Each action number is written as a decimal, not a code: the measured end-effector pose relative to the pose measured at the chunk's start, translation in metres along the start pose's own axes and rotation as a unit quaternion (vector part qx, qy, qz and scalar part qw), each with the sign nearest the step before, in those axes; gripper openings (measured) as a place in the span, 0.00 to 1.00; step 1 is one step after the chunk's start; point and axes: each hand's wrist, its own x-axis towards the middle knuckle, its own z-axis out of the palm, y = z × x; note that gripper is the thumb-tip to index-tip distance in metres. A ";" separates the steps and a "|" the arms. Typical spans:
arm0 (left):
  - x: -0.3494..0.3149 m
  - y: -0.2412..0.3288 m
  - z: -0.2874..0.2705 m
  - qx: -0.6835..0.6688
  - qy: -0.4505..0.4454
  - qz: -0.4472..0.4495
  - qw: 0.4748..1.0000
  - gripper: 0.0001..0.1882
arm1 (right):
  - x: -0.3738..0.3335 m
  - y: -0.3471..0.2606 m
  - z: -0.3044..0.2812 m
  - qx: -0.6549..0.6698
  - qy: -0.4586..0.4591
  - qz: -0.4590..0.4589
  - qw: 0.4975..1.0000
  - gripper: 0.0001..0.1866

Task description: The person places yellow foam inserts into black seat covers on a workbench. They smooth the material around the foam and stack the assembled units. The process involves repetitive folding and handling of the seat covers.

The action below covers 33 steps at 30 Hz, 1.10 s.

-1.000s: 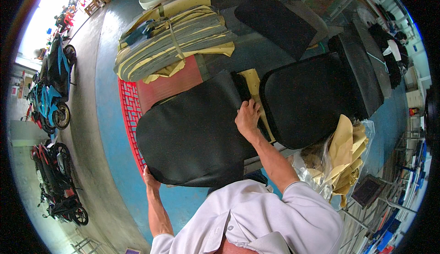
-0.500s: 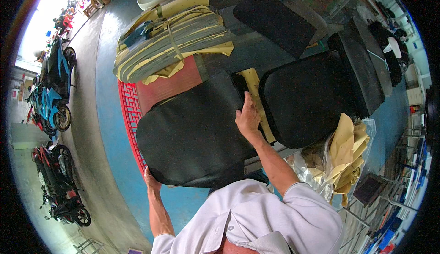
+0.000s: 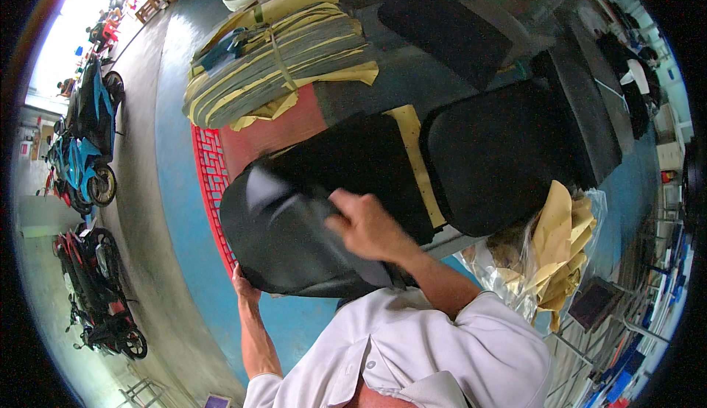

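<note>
A smooth black sheet (image 3: 276,238) with rounded corners lies partly folded back over a matte black layer (image 3: 361,157). My right hand (image 3: 368,230), a little blurred, is closed on the sheet's lifted edge near the middle. My left hand (image 3: 245,284) grips the sheet's near left corner, thumb on the rim and the other fingers mostly hidden. To the right lies another stack of black rounded pieces (image 3: 501,161), with a strip of yellow perforated paper (image 3: 414,157) between the two stacks.
A red plastic crate (image 3: 213,187) stands under the left stack. Behind it lies a tied bundle of grey and yellow sheets (image 3: 287,58). Crumpled yellow paper in clear plastic (image 3: 552,261) sits at the right. Motorcycles (image 3: 88,143) stand at the far left.
My right hand has moved left and toward me, folding the sheet's right part back and baring the matte layer. My left hand stays at the corner.
</note>
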 end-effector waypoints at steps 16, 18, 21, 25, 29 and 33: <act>0.002 0.000 0.019 -0.004 0.007 0.003 1.000 0.23 | 0.040 0.175 -0.012 -0.272 0.089 0.160 0.945 0.14; 0.000 0.003 0.011 -0.003 0.016 0.002 1.000 0.23 | 0.043 0.174 -0.010 -0.244 0.088 0.163 0.952 0.14; 0.003 0.000 0.010 -0.008 0.010 -0.016 1.000 0.23 | 0.046 0.175 -0.017 -0.135 0.096 0.242 0.956 0.17; 0.000 0.001 0.010 0.009 -0.018 -0.021 1.000 0.24 | 0.047 0.153 -0.027 -0.090 0.037 0.264 0.960 0.25; 0.001 0.003 0.016 0.013 -0.032 -0.004 0.999 0.22 | 0.045 0.161 -0.018 -0.104 0.047 0.260 0.959 0.28; -0.007 0.004 0.024 0.010 -0.044 0.009 0.999 0.21 | 0.039 0.155 -0.029 -0.065 0.038 0.270 0.960 0.28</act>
